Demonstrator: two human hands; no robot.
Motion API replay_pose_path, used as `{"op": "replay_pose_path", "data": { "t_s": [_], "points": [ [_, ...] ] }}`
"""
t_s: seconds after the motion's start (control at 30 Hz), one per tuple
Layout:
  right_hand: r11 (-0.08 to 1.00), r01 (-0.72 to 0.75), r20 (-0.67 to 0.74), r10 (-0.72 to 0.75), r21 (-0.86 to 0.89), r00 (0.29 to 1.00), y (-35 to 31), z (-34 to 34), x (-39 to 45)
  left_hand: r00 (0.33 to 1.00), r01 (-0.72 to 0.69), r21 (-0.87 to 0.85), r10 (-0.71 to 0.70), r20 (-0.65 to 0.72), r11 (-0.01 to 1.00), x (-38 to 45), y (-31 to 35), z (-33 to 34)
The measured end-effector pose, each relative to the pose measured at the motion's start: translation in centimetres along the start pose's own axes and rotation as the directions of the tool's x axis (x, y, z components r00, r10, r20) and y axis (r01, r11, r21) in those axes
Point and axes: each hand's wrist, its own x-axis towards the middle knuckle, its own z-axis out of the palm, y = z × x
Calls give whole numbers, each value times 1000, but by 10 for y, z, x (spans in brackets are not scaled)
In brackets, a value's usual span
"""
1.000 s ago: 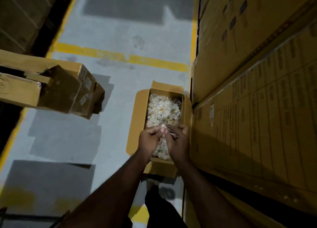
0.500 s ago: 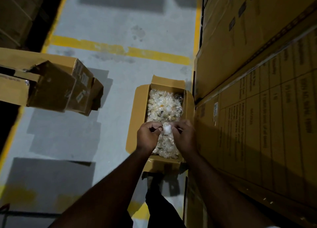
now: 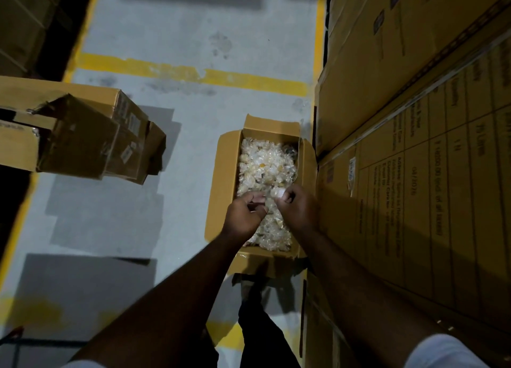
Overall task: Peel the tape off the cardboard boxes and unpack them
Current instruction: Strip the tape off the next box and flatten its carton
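Note:
An open cardboard box (image 3: 225, 171) stands on the grey floor with its flaps folded out. It is filled with small parts in clear plastic wrapping (image 3: 265, 163). Both my hands are above its near half. My left hand (image 3: 243, 215) has its fingers curled and pinches the clear plastic. My right hand (image 3: 297, 207) pinches a small white piece (image 3: 277, 193) between thumb and fingers, close to the left hand's fingertips.
A tall stack of large printed cartons (image 3: 414, 160) walls off the right side, touching the open box. Opened cardboard boxes (image 3: 83, 135) jut in at the left. Yellow floor lines (image 3: 193, 76) cross the grey floor beyond. My leg (image 3: 260, 326) is below the box.
My hands have shifted slightly apart and up over the box, and the small white piece now shows at my right fingertips. The box has not moved.

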Motion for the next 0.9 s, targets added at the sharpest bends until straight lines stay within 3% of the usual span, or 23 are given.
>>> {"op": "replay_pose_path", "data": {
  "t_s": [0.07,0.17,0.27,0.37,0.47,0.57,0.67,0.77,0.9],
  "points": [
    [999,4,59,-6,40,998,-3,0,-1,983,-123,110,106,149,986,7,-5,3],
    [986,111,146,-128,121,981,-7,-5,-3,967,-185,239,133,217,953,22,-6,10],
    [975,161,136,-182,151,974,0,-9,-7,975,-157,352,88,203,923,29,-7,12],
    [966,218,10,-221,136,975,11,-10,-9,992,-125,427,104,71,896,36,-11,11],
    [965,210,-38,-207,158,978,12,-7,-11,977,-109,386,170,-127,916,40,-4,15],
    [964,213,-74,-204,159,976,13,-3,-10,964,-8,314,91,-251,949,43,8,21],
    [969,184,-69,-175,163,982,16,1,-8,970,17,254,46,-240,967,46,8,26],
    [972,155,-60,-147,175,987,20,0,-8,993,25,237,2,-114,971,48,3,29],
    [975,133,-47,-126,180,991,23,-3,-8,993,11,232,18,-120,973,46,-2,32]
  ]
}}
